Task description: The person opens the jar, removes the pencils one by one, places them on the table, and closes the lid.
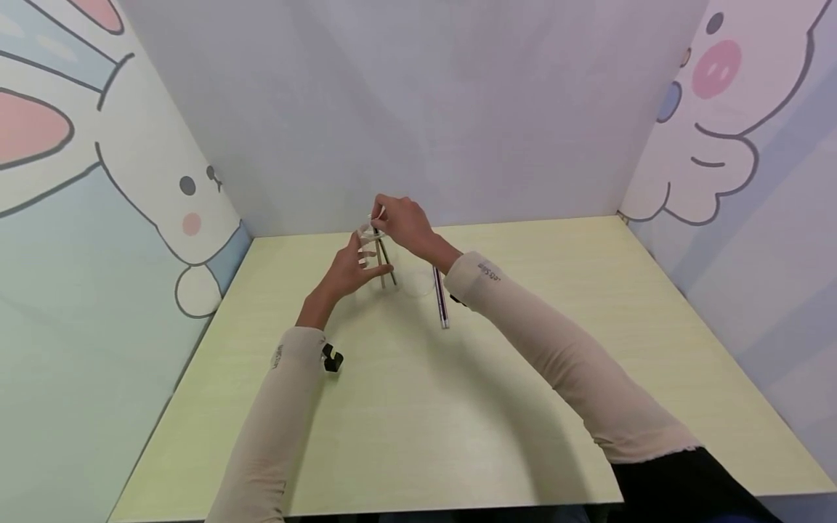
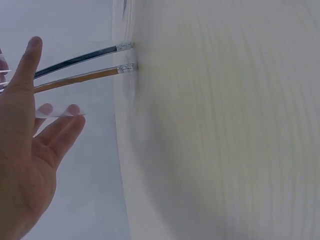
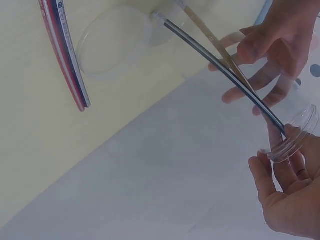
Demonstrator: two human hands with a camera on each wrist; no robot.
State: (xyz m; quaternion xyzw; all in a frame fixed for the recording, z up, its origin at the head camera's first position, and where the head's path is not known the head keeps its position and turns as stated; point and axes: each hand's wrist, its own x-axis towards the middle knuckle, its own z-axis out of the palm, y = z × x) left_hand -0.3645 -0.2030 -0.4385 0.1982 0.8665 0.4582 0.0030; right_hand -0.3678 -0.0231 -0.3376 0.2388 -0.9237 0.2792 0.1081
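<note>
A tall clear jar (image 3: 295,135) stands at the back of the table with two pencils inside. One is a dark striped pencil (image 3: 220,70); the other is a yellow-brown pencil (image 2: 82,78). Both lean, with their silvery ends down at the jar's bottom. My left hand (image 1: 346,270) holds the jar by its side, thumb on the near face and fingers round the far one. At the mouth, my right hand (image 1: 402,225) pinches the upper end of the dark striped pencil, its fingertips right at the rim.
A round clear lid (image 3: 82,52) lies flat on the table beside the jar. Next to it lie striped pencils (image 1: 441,301) in red and dark blue, side by side. The grey back wall (image 1: 425,109) rises just behind the jar, with printed panels left and right.
</note>
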